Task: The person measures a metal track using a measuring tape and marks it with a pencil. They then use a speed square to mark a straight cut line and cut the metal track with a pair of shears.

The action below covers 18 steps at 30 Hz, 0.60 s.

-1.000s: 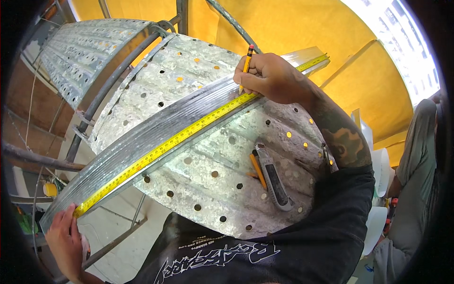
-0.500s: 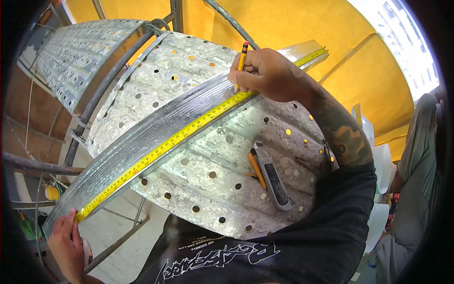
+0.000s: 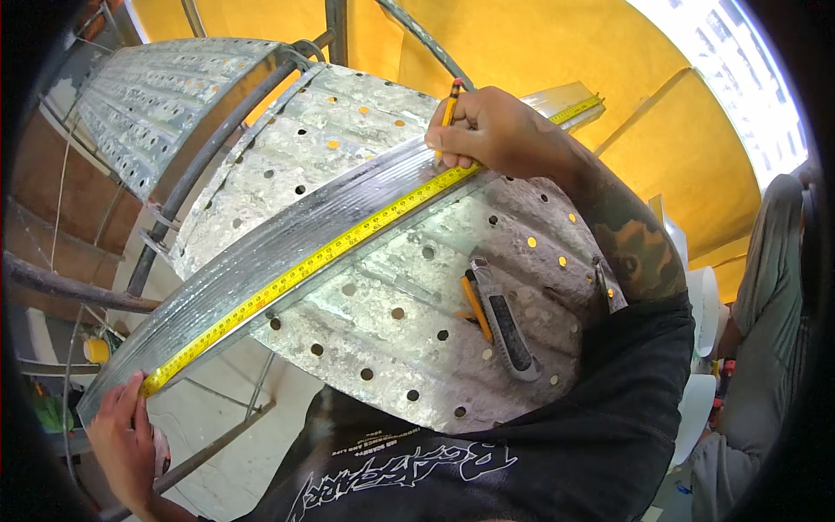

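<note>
A ribbed metal strip [image 3: 261, 239] lies diagonally across a perforated metal platform. Along its near edge runs a yellow tape measure blade [image 3: 326, 254], pulled out past the strip's middle to its far right end. My left hand [image 3: 126, 435] closes around the tape measure's case at the lower left, with fingertips at the blade and the strip's end; the palm hides most of the case. In my right hand [image 3: 491, 135] a yellow pencil [image 3: 450, 113] is pinched, its tip down at the strip close to the blade. That hand rests over the strip and tape.
On the perforated platform [image 3: 391, 348] lie a grey utility knife [image 3: 506, 326] and an orange pencil-like stick [image 3: 476, 304]. Scaffold pipes [image 3: 196, 170] and a second platform [image 3: 178, 96] stand at left. Yellow sheeting [image 3: 557, 43] hangs behind. Another person's grey-clad leg [image 3: 765, 287] is at right.
The view has shifted slightly, so the platform's left part appears a little further right. My right hand and pencil stay at nearly the same spot on the strip; my left hand keeps its hold.
</note>
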Tool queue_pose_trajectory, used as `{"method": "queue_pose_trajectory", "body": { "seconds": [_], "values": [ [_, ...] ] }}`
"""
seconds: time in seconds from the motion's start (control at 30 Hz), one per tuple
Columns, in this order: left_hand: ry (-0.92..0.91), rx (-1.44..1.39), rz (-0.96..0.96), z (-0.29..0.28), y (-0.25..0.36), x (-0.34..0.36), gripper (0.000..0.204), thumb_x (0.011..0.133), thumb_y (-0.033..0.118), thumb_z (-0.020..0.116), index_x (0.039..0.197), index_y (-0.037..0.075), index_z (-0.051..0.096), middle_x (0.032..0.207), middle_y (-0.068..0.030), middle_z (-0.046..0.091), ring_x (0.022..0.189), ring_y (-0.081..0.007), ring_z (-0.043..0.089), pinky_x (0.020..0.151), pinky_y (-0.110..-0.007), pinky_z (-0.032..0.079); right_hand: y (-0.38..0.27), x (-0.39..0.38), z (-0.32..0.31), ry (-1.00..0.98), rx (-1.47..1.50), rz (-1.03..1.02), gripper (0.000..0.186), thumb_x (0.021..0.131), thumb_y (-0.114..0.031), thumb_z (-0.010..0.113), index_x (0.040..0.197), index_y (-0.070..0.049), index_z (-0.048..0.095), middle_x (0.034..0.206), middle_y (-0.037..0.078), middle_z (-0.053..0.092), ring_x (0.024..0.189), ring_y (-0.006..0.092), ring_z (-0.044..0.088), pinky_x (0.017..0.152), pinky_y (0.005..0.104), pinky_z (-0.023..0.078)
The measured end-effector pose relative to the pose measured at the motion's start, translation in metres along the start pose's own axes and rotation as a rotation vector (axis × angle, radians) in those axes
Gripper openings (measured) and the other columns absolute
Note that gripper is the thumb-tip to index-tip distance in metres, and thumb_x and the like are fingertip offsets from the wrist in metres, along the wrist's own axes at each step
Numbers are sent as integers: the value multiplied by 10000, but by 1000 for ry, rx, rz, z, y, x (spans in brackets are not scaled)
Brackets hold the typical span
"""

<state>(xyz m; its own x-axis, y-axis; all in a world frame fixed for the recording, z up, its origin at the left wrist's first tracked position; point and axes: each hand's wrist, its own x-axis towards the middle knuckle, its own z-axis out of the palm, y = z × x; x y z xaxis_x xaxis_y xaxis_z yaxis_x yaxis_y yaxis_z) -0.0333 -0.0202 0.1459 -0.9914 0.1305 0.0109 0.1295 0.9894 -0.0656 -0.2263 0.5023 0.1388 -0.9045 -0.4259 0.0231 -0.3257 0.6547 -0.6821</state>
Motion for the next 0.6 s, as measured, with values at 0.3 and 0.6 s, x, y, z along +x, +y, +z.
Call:
{"method": "queue_pose_trajectory", "body": {
  "seconds": [0.3,0.6],
  "values": [
    [33,-546,35,9,-12,-37,205,890,29,626,1060,7,739,782,-123,660,643,-241,606,669,-359,444,-26,-11,5,115,-9,-120,304,1072,-284,566,1060,-1,674,926,74,688,831,158,656,788,315,533],
    [-445,-817,238,88,-14,-35,422,779,256,844,1106,73,651,642,-19,658,571,-157,668,573,-292,482,-106,-44,24,-112,-601,22,301,1082,-362,532,1105,-88,654,906,147,712,863,352,710,782,428,555]
  ]
}}
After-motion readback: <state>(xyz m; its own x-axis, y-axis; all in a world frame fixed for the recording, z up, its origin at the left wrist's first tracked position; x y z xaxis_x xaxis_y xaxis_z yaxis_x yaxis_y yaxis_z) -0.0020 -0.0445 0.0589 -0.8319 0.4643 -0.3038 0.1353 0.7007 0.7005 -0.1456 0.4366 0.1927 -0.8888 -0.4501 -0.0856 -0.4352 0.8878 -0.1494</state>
